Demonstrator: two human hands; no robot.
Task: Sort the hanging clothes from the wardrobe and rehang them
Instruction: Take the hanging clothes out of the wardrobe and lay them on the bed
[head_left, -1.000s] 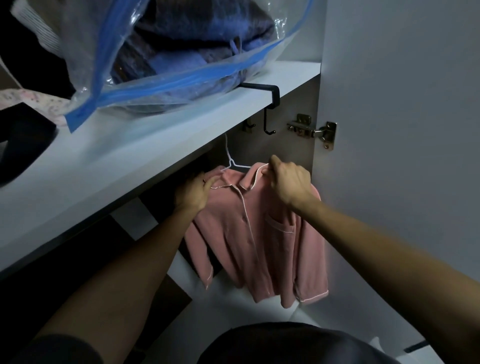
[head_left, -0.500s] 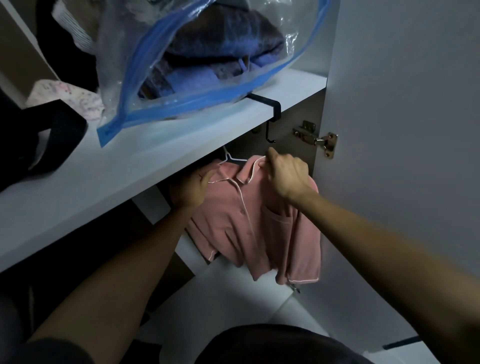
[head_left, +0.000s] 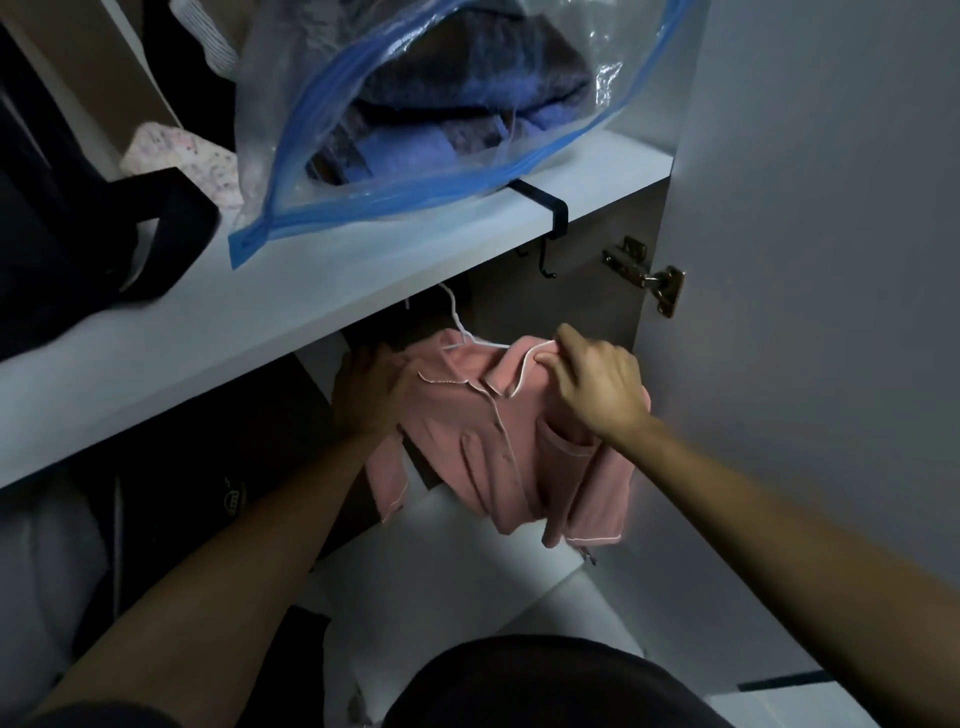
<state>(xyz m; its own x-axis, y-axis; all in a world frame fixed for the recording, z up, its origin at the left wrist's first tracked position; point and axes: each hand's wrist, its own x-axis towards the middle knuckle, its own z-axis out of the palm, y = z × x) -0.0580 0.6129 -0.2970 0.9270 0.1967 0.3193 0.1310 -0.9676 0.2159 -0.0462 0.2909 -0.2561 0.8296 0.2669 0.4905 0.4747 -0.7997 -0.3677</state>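
Here, a small pink button-front shirt with white piping (head_left: 498, 447) hangs on a thin white wire hanger (head_left: 460, 327) just under the white wardrobe shelf (head_left: 322, 301), a little past the centre of the view toward 12 o'clock. The right hand (head_left: 597, 387) sits at the shirt's 2 o'clock shoulder, its thumb and curled fingers pinching the collar edge and the fabric there, so cloth is bunched under the knuckles. The left hand (head_left: 369, 392) is at the shirt's 9 o'clock shoulder, touching the fabric at the sleeve top; its fingertips go behind the cloth and into shadow, so whether they clasp the shirt or only press on it cannot be told. The hanger's hook rises from the collar toward 11 o'clock and disappears behind the shelf's front edge. On the shelf, at 12 o'clock, lies a clear plastic zip bag with a blue seal strip (head_left: 415, 119); inside it are folded blue and dark grey knitted textiles. Beside the bag at 10 o'clock rests a pale speckled folded cloth (head_left: 182, 156), and at 9 o'clock a black fabric bag with a strap (head_left: 104, 228). A black metal hook bracket (head_left: 550, 208) clips over the shelf edge at 1 o'clock, with a brass door hinge (head_left: 649, 280) near it on the open white wardrobe door (head_left: 831, 260).
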